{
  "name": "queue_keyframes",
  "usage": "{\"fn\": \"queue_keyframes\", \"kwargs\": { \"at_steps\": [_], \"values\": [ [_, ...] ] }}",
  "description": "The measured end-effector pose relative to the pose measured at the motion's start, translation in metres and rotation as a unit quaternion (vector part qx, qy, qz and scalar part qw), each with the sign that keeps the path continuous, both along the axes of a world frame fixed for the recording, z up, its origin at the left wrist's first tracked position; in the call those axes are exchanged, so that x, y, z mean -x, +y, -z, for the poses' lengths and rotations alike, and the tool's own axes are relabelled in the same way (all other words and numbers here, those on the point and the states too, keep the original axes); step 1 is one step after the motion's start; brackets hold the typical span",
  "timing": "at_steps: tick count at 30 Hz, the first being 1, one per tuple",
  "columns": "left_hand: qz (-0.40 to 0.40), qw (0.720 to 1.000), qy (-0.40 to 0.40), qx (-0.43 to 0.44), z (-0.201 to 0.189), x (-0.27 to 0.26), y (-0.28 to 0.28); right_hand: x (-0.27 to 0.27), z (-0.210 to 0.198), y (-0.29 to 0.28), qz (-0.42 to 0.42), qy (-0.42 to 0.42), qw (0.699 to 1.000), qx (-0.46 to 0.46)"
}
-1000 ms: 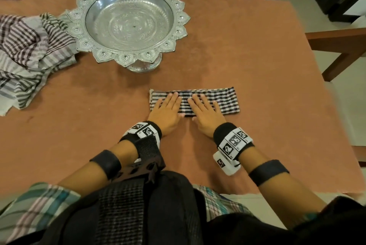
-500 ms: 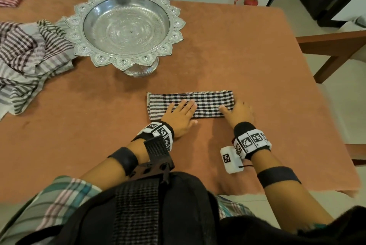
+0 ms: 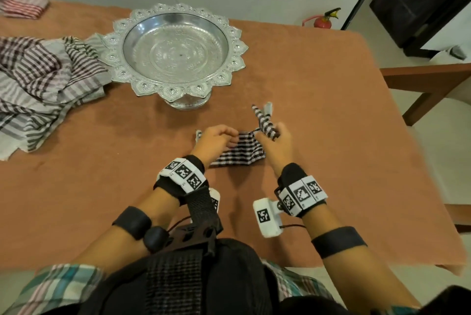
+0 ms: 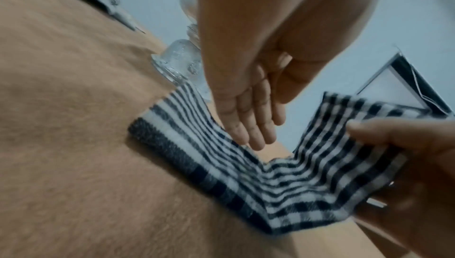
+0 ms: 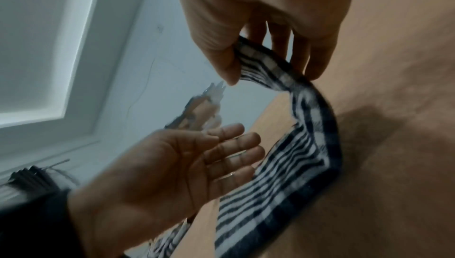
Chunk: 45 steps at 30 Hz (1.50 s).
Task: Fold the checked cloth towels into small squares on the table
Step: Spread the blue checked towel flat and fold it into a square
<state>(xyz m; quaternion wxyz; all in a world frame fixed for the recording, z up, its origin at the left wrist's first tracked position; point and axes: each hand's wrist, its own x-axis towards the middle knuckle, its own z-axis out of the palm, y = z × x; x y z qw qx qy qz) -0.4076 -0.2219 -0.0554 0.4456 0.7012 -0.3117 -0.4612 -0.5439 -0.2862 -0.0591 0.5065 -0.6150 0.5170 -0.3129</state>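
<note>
A black-and-white checked cloth (image 3: 239,154), folded into a narrow strip, lies on the brown table (image 3: 331,111) in front of me. My right hand (image 3: 275,141) pinches the strip's right end between thumb and fingers and holds it raised over the rest. The right wrist view shows that pinch (image 5: 278,44), with the cloth (image 5: 295,164) curving down to the table. My left hand (image 3: 216,139) is over the left half with fingers straight. In the left wrist view its fingertips (image 4: 248,122) are at the cloth (image 4: 221,155) near the bend.
A silver pedestal tray (image 3: 175,52) stands behind the cloth. A heap of unfolded striped cloths (image 3: 43,80) lies at the left, and a folded red-striped one (image 3: 23,4) at the far left corner. A wooden chair (image 3: 428,80) stands off the table's right edge.
My right hand slid to the strip's right end, gripped it, and lifted it up and leftward. My left hand shifted left on the cloth. The strip went from flat to bent.
</note>
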Motion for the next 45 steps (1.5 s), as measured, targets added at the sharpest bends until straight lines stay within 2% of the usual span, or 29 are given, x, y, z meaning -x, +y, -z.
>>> {"fn": "queue_keyframes", "kwargs": {
  "at_steps": [2,5,7,10,12,15,18,21,24,26,27,29,31,33,37,38,40,42,43,45],
  "values": [
    [-0.07,0.996,0.047,-0.014,-0.003,-0.009,0.008,-0.019,0.004,0.012,-0.029,0.009,0.999,0.036],
    [-0.143,0.98,0.137,-0.021,0.0,-0.02,0.02,-0.04,0.012,0.03,-0.101,0.083,0.982,0.136],
    [-0.168,0.97,0.174,-0.021,0.004,-0.027,0.027,-0.052,0.019,0.043,-0.168,0.134,0.959,0.187],
    [-0.202,0.966,0.16,-0.021,0.01,-0.034,0.032,-0.06,0.033,0.058,-0.263,0.22,0.911,0.229],
    [-0.197,0.976,0.089,-0.032,0.016,-0.038,0.032,-0.06,0.04,0.062,-0.297,0.247,0.892,0.236],
    [-0.132,0.99,-0.027,-0.05,0.023,-0.042,0.031,-0.059,0.038,0.061,-0.317,0.273,0.881,0.22],
    [-0.076,0.984,-0.143,-0.08,0.025,-0.045,0.027,-0.056,0.034,0.058,-0.359,0.29,0.867,0.187],
    [-0.076,0.962,-0.248,-0.085,0.023,-0.045,0.026,-0.051,0.028,0.057,-0.356,0.283,0.874,0.171],
    [-0.056,0.935,-0.349,-0.014,0.017,-0.035,0.029,-0.046,0.026,0.052,-0.312,0.328,0.866,0.211],
    [0.04,0.904,-0.425,0.006,0.016,-0.022,0.03,-0.047,0.027,0.046,-0.297,0.374,0.852,0.215],
    [0.1,0.884,-0.457,-0.011,0.019,-0.017,0.031,-0.049,0.028,0.044,-0.296,0.399,0.843,0.207],
    [0.189,0.854,-0.477,-0.092,0.031,-0.013,0.037,-0.053,0.033,0.042,-0.299,0.44,0.826,0.186],
    [0.227,0.837,-0.476,-0.146,0.044,-0.015,0.042,-0.051,0.038,0.041,-0.301,0.462,0.816,0.172],
    [0.243,0.826,-0.484,-0.154,0.048,-0.017,0.044,-0.044,0.041,0.036,-0.286,0.47,0.821,0.15],
    [0.25,0.833,-0.465,-0.162,0.041,-0.016,0.04,-0.027,0.038,0.015,-0.229,0.488,0.841,0.048],
    [0.236,0.839,-0.464,-0.159,0.041,-0.015,0.041,-0.025,0.034,0.013,-0.223,0.495,0.839,0.038],
    [0.155,0.866,-0.453,-0.144,0.041,-0.013,0.045,-0.026,0.034,0.011,-0.207,0.491,0.844,0.064],
    [0.06,0.89,-0.433,-0.132,0.04,-0.012,0.047,-0.032,0.035,0.014,-0.168,0.428,0.883,0.091],
    [0.04,0.898,-0.417,-0.132,0.037,-0.013,0.047,-0.036,0.035,0.015,-0.148,0.371,0.914,0.072],
    [0.03,0.922,-0.363,-0.131,0.034,-0.017,0.046,-0.043,0.029,0.02,-0.095,0.227,0.968,-0.058]
  ]
}}
